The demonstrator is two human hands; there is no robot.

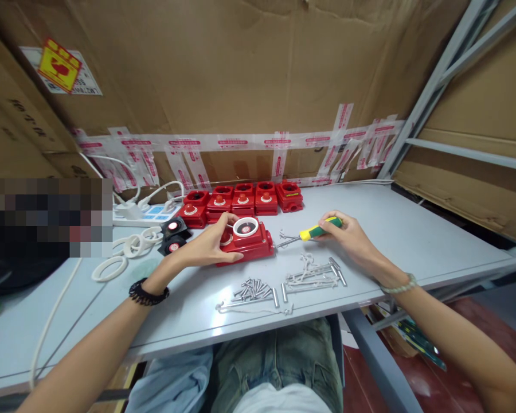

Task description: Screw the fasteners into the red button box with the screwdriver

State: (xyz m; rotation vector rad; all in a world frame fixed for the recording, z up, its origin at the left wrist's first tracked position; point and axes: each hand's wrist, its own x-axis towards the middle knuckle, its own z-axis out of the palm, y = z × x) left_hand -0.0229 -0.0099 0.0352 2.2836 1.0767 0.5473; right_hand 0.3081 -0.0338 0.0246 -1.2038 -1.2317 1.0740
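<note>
A red housing [258,244] with a white ring [246,227] on its top lies on the table, tipped on its side. Around its left end wraps my left hand [215,241], thumb along the near face and fingers at the far side. My right hand [344,229] grips a screwdriver [313,230] by its green and yellow handle. The screwdriver's shaft points left, its tip at the right end of the housing; whether it sits in a screw is too small to tell. Loose screws [253,289] and metal rods with white cords [313,278] lie nearer the table edge.
Several similar red housings [243,199] stand in a row at the back. Left of my left hand are white rings [110,268], black parts with red centres [173,235] and a power strip [144,216] with cables. Large cardboard [258,74] backs the table; a metal frame [438,80] rises at right.
</note>
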